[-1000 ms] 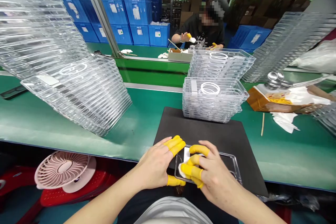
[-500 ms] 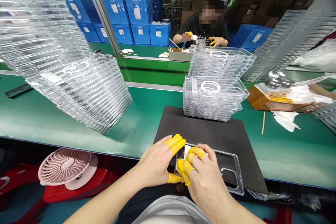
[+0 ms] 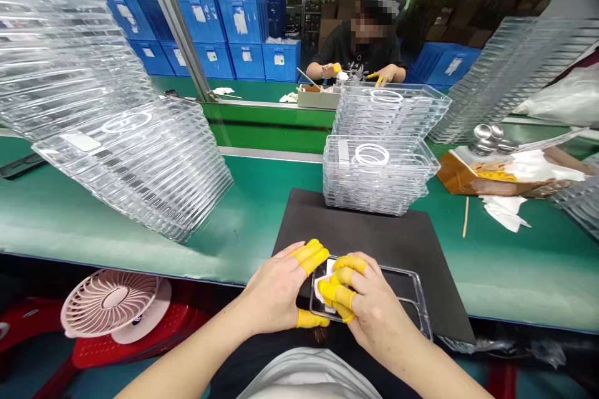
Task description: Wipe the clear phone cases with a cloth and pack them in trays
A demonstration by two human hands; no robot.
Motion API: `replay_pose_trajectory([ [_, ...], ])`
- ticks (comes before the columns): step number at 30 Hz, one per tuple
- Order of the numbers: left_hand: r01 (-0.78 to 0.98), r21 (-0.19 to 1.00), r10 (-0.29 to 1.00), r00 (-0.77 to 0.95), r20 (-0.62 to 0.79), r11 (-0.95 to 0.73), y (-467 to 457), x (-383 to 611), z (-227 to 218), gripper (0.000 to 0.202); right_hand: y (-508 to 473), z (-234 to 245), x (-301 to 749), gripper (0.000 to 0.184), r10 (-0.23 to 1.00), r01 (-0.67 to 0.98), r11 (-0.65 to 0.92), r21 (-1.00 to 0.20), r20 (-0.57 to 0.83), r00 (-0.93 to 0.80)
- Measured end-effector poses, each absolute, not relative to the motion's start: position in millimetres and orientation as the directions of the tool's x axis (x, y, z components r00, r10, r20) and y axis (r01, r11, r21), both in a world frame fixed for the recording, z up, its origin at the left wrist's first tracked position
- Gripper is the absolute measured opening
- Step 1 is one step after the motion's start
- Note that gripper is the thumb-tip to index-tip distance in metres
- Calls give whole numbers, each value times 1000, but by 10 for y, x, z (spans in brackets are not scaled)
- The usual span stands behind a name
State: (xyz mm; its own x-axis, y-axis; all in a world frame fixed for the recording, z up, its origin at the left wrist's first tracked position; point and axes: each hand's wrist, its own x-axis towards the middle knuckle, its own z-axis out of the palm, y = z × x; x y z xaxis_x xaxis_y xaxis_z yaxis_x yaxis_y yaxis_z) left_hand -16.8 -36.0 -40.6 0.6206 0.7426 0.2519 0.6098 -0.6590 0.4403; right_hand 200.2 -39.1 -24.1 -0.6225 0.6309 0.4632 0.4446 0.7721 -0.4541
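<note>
A clear phone case [image 3: 422, 298] with a camera cutout lies at the near edge of a black mat [image 3: 309, 218]. My left hand [image 3: 278, 290] grips its left end, fingers at the far edge and thumb at the near edge. Yellow finger cots cover fingertips on both hands. My right hand [image 3: 369, 299] is closed round a small white cloth [image 3: 322, 290], which presses on the left part of the case. A white patch on the case shows partly beside the fingers. My right hand hides the middle of the case.
Stacked clear cases [image 3: 379, 181] stand behind the mat, with a taller leaning stack [image 3: 154, 168] at left. At right are a cardboard box [image 3: 461, 177], white tissue [image 3: 505, 212] and a stick [image 3: 465, 217]. A pink fan [image 3: 115, 299] sits below the table edge. A co-worker [image 3: 346, 43] works opposite.
My right hand has shifted slightly and its fingers have turned, so more of the white cloth shows. My left hand keeps its hold on the case. The view has moved a little.
</note>
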Motion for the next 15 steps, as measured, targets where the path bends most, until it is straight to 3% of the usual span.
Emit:
replay_pose_trajectory([
  [3,613,436,743,622,248,-659,-362,-168,-391,89,-378,-250,2205,26,579,394,807,-440,455,-677],
  [8,625,400,734,636,236,-670,-361,-166,-364,93,-331,-279,2443,23,698,622,701,-349,511,-501],
  [15,619,348,708,652,272,-704,-367,-171,-405,101,-431,-312,2413,25,605,511,795,-327,485,-631],
])
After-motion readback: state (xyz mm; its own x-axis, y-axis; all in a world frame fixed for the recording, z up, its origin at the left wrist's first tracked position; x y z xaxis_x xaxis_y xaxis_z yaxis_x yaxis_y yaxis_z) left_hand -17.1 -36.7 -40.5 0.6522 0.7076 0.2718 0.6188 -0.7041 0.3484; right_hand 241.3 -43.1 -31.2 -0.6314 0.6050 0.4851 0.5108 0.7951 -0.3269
